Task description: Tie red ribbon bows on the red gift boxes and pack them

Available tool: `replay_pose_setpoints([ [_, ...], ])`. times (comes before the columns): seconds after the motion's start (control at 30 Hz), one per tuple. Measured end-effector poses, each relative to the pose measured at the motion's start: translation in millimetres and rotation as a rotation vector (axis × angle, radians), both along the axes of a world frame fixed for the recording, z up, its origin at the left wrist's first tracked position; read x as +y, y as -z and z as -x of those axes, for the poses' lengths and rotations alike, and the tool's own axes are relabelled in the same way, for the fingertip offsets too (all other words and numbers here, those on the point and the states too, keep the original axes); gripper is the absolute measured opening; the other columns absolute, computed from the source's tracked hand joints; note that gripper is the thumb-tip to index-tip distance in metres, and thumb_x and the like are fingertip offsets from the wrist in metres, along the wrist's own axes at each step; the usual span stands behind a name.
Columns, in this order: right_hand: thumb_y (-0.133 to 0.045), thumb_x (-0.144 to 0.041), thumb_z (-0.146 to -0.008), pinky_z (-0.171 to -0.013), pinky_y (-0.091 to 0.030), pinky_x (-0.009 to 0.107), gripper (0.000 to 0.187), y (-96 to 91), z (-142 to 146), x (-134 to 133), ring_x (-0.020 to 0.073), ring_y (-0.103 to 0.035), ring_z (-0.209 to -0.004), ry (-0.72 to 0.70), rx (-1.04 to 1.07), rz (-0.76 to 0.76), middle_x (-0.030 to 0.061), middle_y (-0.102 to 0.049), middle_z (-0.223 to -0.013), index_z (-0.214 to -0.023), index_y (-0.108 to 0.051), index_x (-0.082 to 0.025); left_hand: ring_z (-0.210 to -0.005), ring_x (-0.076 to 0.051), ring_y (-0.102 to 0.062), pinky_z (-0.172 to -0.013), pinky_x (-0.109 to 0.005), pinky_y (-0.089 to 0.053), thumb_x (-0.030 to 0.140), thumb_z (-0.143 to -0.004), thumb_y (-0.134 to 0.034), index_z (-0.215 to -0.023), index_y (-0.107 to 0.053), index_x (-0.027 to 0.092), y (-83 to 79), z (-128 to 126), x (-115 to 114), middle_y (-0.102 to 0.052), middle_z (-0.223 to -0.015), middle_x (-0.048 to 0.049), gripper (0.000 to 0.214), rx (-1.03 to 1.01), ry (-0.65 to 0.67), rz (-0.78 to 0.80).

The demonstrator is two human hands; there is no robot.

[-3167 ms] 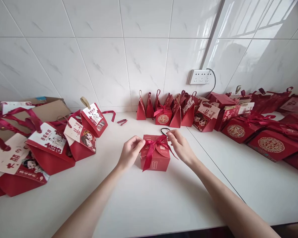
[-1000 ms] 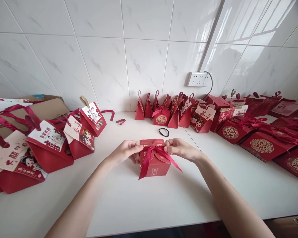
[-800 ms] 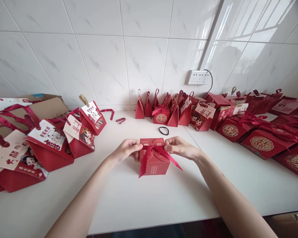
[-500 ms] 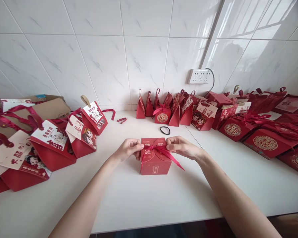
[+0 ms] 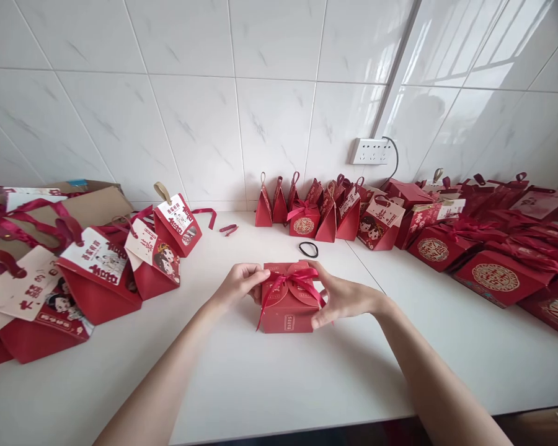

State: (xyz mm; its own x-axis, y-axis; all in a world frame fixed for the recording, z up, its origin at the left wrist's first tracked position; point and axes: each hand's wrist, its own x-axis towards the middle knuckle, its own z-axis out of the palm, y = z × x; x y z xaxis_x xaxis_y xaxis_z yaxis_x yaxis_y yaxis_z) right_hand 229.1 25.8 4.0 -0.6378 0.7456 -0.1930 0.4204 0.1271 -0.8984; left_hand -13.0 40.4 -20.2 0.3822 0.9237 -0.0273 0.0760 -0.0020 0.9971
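A small red gift box (image 5: 288, 317) with gold print stands on the white table in front of me. A magenta ribbon (image 5: 286, 279) is tied in a bow across its lid. My left hand (image 5: 242, 286) is closed at the box's left upper edge, thumb on the rim and fingers curled behind. Whether it also pinches ribbon I cannot tell. Around the right side wraps my right hand (image 5: 346, 297), its thumb at the front corner and its fingers behind the box. One ribbon tail hangs down the left front edge; the other is mostly hidden by the right hand.
A black hair tie (image 5: 309, 249) lies behind the box, and a ribbon scrap (image 5: 229, 230) lies farther left. Several red and white gift boxes (image 5: 95, 266) line the left side. More boxes (image 5: 495, 272) crowd the right and back. A power strip (image 5: 371, 151) hangs on the tiled wall (image 5: 279, 43).
My right hand has let go of the ribbon and moved onto the box's right side, fingers spread around it. The bow's loops now show fuller. My left hand stays at the left edge.
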Motion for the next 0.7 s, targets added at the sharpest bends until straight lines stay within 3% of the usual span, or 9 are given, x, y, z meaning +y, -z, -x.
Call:
replay_pose_setpoints([
  [0.07, -0.077, -0.032, -0.062, -0.065, -0.051, 0.031, 0.082, -0.9, 5.5, -3.5, 0.0214, -0.056, -0.095, 0.004, -0.016, -0.055, 0.0108, -0.047, -0.124, -0.127, -0.029, -0.028, -0.041, -0.008, -0.049, -0.042, -0.02, -0.042, 0.048, -0.072, -0.063, -0.054, -0.047, 0.017, 0.1, -0.9, 0.3, -0.05, -0.045, 0.0042, 0.039, -0.003, -0.069, -0.024],
  [0.13, -0.073, -0.027, -0.064, -0.073, -0.052, 0.035, 0.075, 2.9, 10.0, -2.5, 0.0218, -0.055, -0.097, 0.061, 0.004, -0.216, 0.0095, -0.051, -0.121, -0.126, -0.03, -0.027, -0.043, -0.009, -0.051, -0.043, -0.021, -0.044, 0.05, -0.074, -0.061, -0.058, -0.049, 0.017, -1.0, -1.3, 0.4, -0.051, -0.047, 0.0037, 0.039, -0.015, -0.181, -0.063],
  [0.23, -0.072, -0.018, -0.061, -0.091, -0.047, 0.046, 0.088, 14.6, 13.5, 4.3, 0.0269, -0.05, -0.112, 0.171, 0.045, -0.529, 0.0124, -0.045, -0.128, -0.134, -0.023, -0.026, -0.056, -0.013, -0.058, -0.048, -0.023, -0.049, 0.054, -0.077, -0.056, -0.066, -0.053, 0.016, -3.7, -1.4, -0.3, -0.057, -0.06, 0.0006, 0.04, -0.036, -0.249, -0.13],
  [0.33, -0.07, -0.014, -0.06, -0.096, -0.044, 0.053, 0.095, 26.6, 13.4, 12.0, 0.0338, -0.042, -0.123, 0.272, 0.003, -0.732, 0.0165, -0.036, -0.135, -0.139, -0.018, -0.026, -0.076, -0.016, -0.059, -0.052, -0.024, -0.054, 0.054, -0.075, -0.06, -0.078, -0.057, 0.016, -3.6, -3.1, -2.3, -0.058, -0.078, -0.002, 0.038, -0.004, -0.225, -0.209],
  [0.47, -0.068, -0.013, -0.061, -0.097, -0.043, 0.054, 0.097, 34.7, 11.8, 17.6, 0.0333, -0.043, -0.122, 0.289, 0.003, -0.752, 0.0158, -0.034, -0.137, -0.141, -0.016, -0.028, -0.087, -0.019, -0.057, -0.051, -0.022, -0.054, 0.049, -0.071, -0.066, -0.081, -0.057, 0.018, 1.7, -6.6, -3.7, -0.055, -0.089, -0.003, 0.034, 0.074, -0.28, -0.292],
  [0.7, -0.068, -0.012, -0.062, -0.1, -0.044, 0.051, 0.096, 33.4, 10.1, 17.8, 0.0263, -0.048, -0.117, 0.225, 0.061, -0.651, 0.0135, -0.036, -0.138, -0.141, -0.016, -0.028, -0.078, -0.017, -0.057, -0.053, -0.024, -0.055, 0.048, -0.076, -0.062, -0.075, -0.056, 0.018, 4.8, -2.7, 0.2, -0.055, -0.079, -0.0015, 0.031, 0.116, -0.325, -0.34],
])
